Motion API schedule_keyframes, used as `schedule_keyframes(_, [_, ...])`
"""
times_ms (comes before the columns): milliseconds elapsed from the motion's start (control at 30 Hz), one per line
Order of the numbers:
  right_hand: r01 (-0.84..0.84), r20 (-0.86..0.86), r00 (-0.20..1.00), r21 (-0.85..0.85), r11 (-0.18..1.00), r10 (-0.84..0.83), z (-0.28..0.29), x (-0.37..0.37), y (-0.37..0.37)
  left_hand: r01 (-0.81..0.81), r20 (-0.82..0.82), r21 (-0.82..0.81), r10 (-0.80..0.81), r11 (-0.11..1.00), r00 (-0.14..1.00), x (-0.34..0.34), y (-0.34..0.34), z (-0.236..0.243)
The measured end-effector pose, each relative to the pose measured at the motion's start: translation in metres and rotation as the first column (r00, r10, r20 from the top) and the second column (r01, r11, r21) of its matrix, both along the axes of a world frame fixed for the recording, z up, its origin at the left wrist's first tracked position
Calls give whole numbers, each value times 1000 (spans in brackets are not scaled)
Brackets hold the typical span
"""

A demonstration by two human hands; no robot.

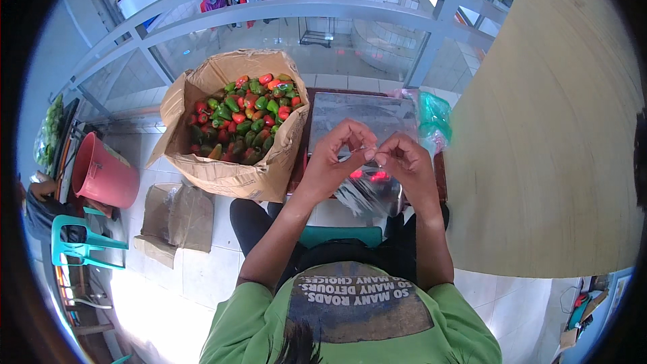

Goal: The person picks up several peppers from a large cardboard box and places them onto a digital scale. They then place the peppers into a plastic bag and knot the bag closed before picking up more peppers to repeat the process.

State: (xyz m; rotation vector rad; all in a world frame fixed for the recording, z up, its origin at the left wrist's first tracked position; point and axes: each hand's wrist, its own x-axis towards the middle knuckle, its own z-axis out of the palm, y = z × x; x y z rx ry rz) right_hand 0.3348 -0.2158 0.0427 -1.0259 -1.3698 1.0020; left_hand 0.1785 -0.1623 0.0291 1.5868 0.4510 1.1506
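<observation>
Both my hands meet in front of me, fingertips nearly touching over a low table. My left hand is closed in a pinch, thumb against fingers. My right hand pinches from the other side. A thin edge of clear plastic seems to sit between the fingertips, though it is too small to make out fully. Below them, shiny clear plastic film drapes over the table's near edge. Flat grey, glossy plastic covers the tabletop. Left of the table, an open cardboard box holds many red and green peppers.
A teal plastic bag lies at the table's far right. Beside it rises a large wooden panel. On the left are flattened cardboard, a red bucket and a teal chair. A railing runs across the back.
</observation>
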Motion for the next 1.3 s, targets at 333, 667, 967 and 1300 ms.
schedule_keyframes(333, [-12, -8, 1000, -36, 999, 12, 0, 0, -3, 384, 295, -380, -283, 841, 913, -7, -5, 1])
schedule_keyframes(667, [38, 50, 998, 45, 998, -40, 0, -4, 3, 214, 221, -308, -149, 927, 964, -5, -3, -2])
schedule_keyframes(967, [-74, -39, 996, 34, 997, 76, -6, 1, 3, 385, 333, -391, -262, 836, 906, -2, -6, -11])
schedule_keyframes(1300, [-266, -478, 854, -63, 962, 205, -10, -4, 3, 523, 373, -445, -380, 727, 846, -6, -6, -20])
